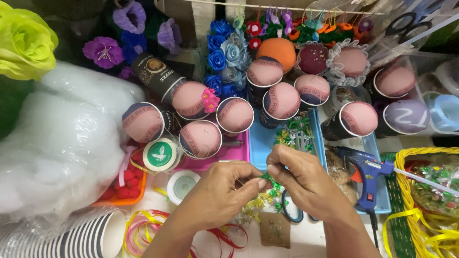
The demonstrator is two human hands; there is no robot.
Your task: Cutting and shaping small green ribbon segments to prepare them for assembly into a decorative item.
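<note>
Pinching a small green tinsel piece (264, 177) between them, the left hand (221, 191) and right hand (302, 179) meet fingertip to fingertip, both closed on it, low in the middle of the view above the scissors (290, 209). Just beyond stand pink-topped cups (201, 138) on a pink tray (237, 153); a blue glue gun (367, 173) lies near the right hand, white stuffing (62, 138) well left.
</note>
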